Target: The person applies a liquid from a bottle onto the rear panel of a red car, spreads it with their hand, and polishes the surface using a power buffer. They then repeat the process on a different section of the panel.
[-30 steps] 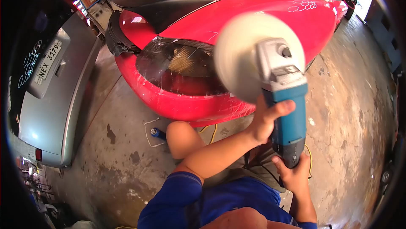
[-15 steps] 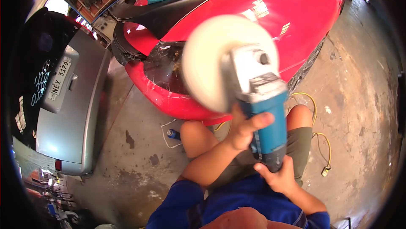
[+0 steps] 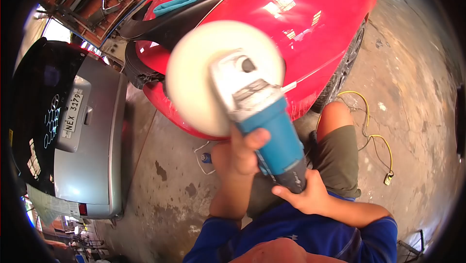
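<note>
A blue power polisher [image 3: 277, 139] with a silver head and a large round cream pad [image 3: 194, 83] is held up before the front of a red car [image 3: 272, 25]. The pad is blurred and hides part of the car's front. My left hand [image 3: 246, 150] wraps round the polisher's body just below the metal head. Around the dark rear end of the tool, my right hand [image 3: 308, 192] is closed. Whether the pad touches the paint cannot be made out.
A teal cloth [image 3: 177, 2] lies on the car's black trim. The silver vehicle [image 3: 85, 161] stands at the left. On the floor are a yellow cord [image 3: 366, 112] at the right and a small blue can [image 3: 206, 158] near my knee.
The polisher and both hands have moved left in the view, and the pad now covers the headlight area. My view has shifted, showing more of the front wheel. Both hands keep their hold.
</note>
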Demonstrator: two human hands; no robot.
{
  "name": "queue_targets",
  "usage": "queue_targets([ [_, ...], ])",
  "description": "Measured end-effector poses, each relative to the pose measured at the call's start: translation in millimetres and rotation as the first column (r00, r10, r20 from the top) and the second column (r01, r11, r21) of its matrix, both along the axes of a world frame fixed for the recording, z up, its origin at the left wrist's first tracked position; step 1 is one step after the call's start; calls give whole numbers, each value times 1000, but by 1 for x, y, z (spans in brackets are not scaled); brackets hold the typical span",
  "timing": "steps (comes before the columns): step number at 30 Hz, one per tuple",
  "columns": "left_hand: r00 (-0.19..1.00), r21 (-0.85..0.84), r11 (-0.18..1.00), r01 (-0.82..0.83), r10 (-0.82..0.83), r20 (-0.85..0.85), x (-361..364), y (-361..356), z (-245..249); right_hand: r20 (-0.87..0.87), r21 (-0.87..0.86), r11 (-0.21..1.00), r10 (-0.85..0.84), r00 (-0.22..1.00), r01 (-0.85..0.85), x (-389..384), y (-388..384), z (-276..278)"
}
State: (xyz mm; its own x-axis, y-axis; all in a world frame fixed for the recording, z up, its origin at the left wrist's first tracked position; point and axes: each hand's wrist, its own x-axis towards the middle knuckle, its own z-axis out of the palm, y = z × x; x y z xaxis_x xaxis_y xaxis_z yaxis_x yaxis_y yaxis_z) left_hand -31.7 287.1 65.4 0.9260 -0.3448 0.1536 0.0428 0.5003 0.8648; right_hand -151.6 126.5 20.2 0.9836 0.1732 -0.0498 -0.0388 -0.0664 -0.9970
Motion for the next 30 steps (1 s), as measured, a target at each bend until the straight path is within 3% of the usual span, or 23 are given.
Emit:
queue_targets([
  [3,996,59,996,63,-66,54,1,-26,-17,-219,45,998,-28,975,39,-22,-13,-21],
  [4,991,59,990,128,-130,43,2,-29,-20,-193,114,988,-80,978,103,-25,-11,-24],
  [7,1000,114,993,-26,25,8,-5,-23,-15,-217,83,995,-36,975,55,-21,-10,-21],
  [9,967,235,938,-254,242,80,-15,-4,-5,-63,83,996,-5,998,10,-7,3,-20],
  [11,898,158,891,-426,394,197,-9,13,-3,39,98,994,43,998,-47,11,20,-17],
  [17,825,261,805,-532,424,375,11,60,13,34,121,977,175,984,-178,44,44,7],
  [21,925,193,918,-346,299,233,-9,24,14,-34,191,969,168,985,-159,23,35,-26],
  [24,946,382,873,-304,229,229,-19,5,-15,-166,305,948,148,975,-92,-6,24,-46],
  [27,981,388,910,-147,84,173,-23,-21,-25,-246,391,919,162,955,-55,-23,24,-66],
  [29,979,427,892,-147,71,189,-22,-22,-25,-321,450,891,220,921,-56,-26,24,-73],
  [30,969,514,830,-219,124,213,-27,-15,-21,-240,430,900,191,952,-72,-22,25,-72],
])
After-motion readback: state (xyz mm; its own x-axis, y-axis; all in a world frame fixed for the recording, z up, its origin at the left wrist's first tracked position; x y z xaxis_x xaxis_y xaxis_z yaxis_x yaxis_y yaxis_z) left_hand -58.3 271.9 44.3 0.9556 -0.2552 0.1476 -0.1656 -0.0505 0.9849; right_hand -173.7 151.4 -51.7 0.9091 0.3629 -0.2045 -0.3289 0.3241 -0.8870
